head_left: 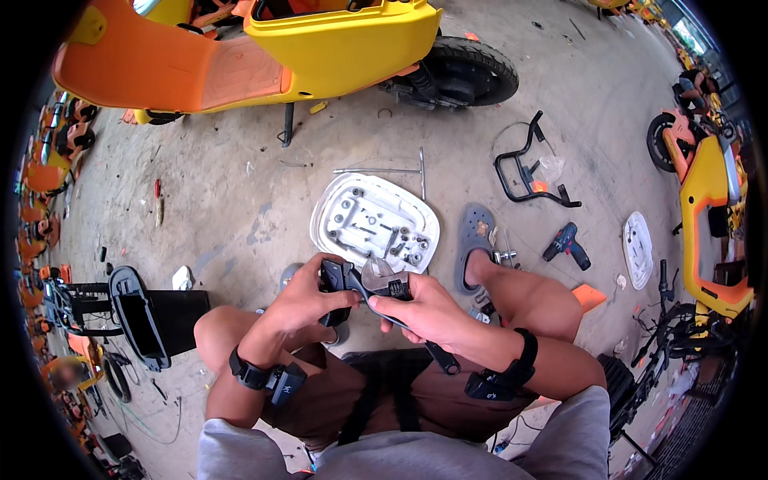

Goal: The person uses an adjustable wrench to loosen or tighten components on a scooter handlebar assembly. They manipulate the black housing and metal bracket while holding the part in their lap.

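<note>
In front of my lap, my left hand (298,306) closes around a dark, blocky part (334,278) whose exact kind I cannot make out. My right hand (432,310) grips an adjustable wrench (384,280), its silver jaw pointing up and away from me. The black handle runs under my fingers, and its holed end (445,360) sticks out toward my lap. The two hands are close together, the thumbs almost meeting. Whether the wrench jaw bears on the dark part is hard to tell. Just beyond them on the floor lies a white plastic cover (320,210) holding several bolts, nuts and small fittings.
A T-shaped metal bar (422,172) lies behind the cover. To the right are a cordless drill (567,246), a black tubular frame (512,180) and another white cover (638,250). A yellow-orange scooter (344,52) stands ahead; a black bin-like part (172,320) lies left.
</note>
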A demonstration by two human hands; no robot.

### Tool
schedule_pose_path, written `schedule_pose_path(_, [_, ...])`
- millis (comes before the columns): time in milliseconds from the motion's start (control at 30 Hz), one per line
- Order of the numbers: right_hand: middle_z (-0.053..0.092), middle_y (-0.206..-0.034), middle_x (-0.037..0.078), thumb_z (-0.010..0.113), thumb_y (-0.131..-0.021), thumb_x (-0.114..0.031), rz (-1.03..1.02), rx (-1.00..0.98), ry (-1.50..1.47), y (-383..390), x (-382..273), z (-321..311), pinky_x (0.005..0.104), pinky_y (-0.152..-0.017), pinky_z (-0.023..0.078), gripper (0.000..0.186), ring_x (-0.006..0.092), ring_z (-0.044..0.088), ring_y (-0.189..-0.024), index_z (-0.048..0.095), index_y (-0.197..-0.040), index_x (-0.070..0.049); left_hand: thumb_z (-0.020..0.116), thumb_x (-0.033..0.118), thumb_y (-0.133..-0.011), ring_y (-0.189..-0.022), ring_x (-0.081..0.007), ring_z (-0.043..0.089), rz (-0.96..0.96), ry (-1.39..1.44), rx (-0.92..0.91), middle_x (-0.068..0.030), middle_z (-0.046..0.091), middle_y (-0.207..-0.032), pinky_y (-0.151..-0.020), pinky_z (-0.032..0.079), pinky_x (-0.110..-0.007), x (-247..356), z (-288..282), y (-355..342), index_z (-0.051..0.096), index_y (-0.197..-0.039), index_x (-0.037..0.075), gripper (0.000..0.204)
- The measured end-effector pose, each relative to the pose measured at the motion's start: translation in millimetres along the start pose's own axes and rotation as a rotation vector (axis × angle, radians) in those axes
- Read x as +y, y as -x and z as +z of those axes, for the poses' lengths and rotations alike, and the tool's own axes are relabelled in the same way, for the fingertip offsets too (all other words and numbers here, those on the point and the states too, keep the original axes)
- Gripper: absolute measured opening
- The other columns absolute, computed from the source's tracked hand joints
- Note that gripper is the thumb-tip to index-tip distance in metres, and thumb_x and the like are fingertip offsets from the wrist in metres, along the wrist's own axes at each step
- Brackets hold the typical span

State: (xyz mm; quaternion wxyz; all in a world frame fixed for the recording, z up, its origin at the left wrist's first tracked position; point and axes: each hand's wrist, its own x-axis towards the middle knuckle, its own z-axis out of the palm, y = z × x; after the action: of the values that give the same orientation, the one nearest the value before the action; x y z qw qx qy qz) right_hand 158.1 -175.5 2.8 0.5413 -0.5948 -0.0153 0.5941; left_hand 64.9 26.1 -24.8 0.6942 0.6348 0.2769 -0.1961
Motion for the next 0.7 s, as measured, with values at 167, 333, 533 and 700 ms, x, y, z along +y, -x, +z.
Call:
schedule_pose_path(167, [0.065,-0.074,0.005,0.066,-0.093,-0.02,-0.113,0.063,0.107,2.3,0.4,4.1,0.0248,-0.04,0.037,0.023,0.0079,0.05,-0.046,0.06,-0.102,0.0,0.081,0.006,-0.08,-0.083,-0.0127,0.063,0.062,0.178,-0.007,-0.0046,0.067,-0.091,-0.073,0.052,-0.028,-3.0,-3.7,1.3,0.052,-0.122,-0.001,0.051])
schedule_pose_path(333, [0.067,-0.076,0.005,0.069,-0.091,-0.019,-0.235,0.112,0.217,9.4,-9.7,6.2,0.0273,-0.056,0.05,0.025,0.0111,0.063,-0.062,0.06,-0.1,0.003,0.079,0.006,-0.084,-0.071,-0.005,0.058,0.005,0.29,-0.073,-0.0014,0.066,-0.089,-0.054,0.042,-0.02,11.2,-5.0,9.0,0.056,-0.114,0.002,0.038])
schedule_pose_path(533, [0.067,-0.078,0.006,0.069,-0.091,-0.018,-0.286,0.093,0.29,8.4,-10.1,-1.1,0.0281,-0.063,0.053,0.026,0.0119,0.065,-0.066,0.059,-0.099,0.005,0.078,0.009,-0.085,-0.063,-0.0022,0.052,0.032,0.358,-0.145,-0.0003,0.066,-0.088,-0.046,0.032,-0.019,7.1,-5.9,6.5,0.058,-0.11,0.004,0.033])
schedule_pose_path(700, [0.065,-0.079,0.005,0.066,-0.094,-0.016,-0.251,0.05,0.19,10.4,-12.6,0.2,0.026,-0.054,0.047,0.021,0.0099,0.06,-0.06,0.059,-0.101,0.002,0.078,0.011,-0.085,-0.059,-0.001,0.049,0.013,0.321,-0.121,-0.0006,0.066,-0.085,-0.043,0.028,-0.018,8.7,-2.2,8.2,0.061,-0.106,0.003,0.029])
